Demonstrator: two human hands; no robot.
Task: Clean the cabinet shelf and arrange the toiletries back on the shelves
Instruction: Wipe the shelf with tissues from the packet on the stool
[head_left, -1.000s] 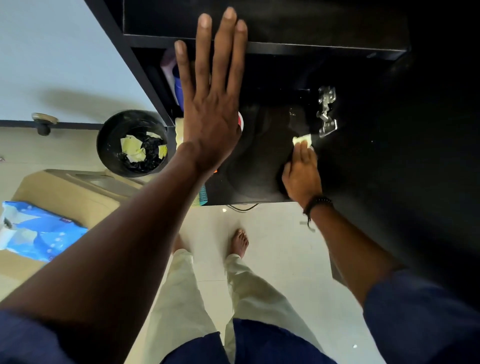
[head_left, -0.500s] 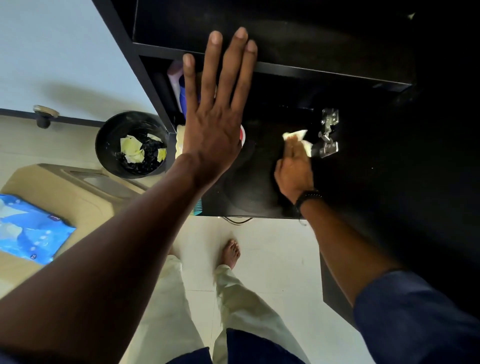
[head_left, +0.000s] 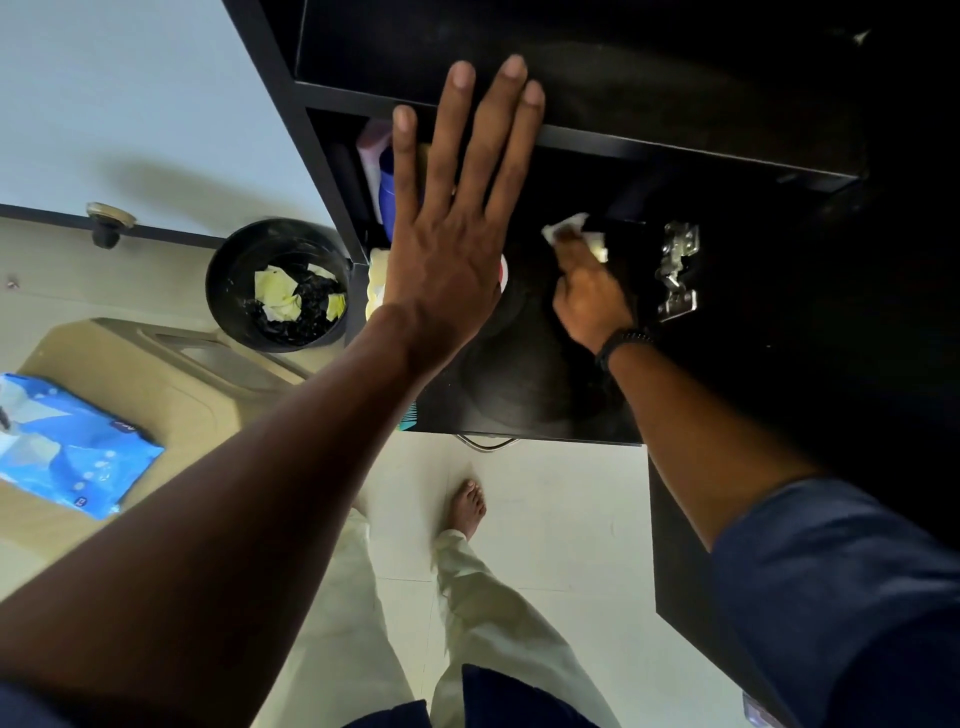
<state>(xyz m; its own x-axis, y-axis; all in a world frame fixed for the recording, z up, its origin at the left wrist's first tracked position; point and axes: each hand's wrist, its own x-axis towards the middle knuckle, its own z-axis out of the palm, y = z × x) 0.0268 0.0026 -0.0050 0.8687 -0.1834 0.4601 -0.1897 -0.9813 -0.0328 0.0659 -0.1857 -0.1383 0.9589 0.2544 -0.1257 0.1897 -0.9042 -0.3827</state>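
Wipe (head_left: 565, 227) farther from hinge (head_left: 678, 249), long axis seemingly crosswise

You have one view only, from the wide-angle camera worn on your head. It faces forward and steeply down. Your bare foot (head_left: 467, 506) on the pale tiled floor (head_left: 561, 519) sits at 6 o'clock. The open black wooden cabinet (head_left: 675, 78) fills 12 to 3 o'clock, and the round black waste bin (head_left: 223, 280) lies at 10 o'clock. The lens stands close. Your left hand (head_left: 447, 249) looms just above centre, and your right hand (head_left: 592, 301), on a crumpled white wipe (head_left: 563, 226), lies toward 2 o'clock.
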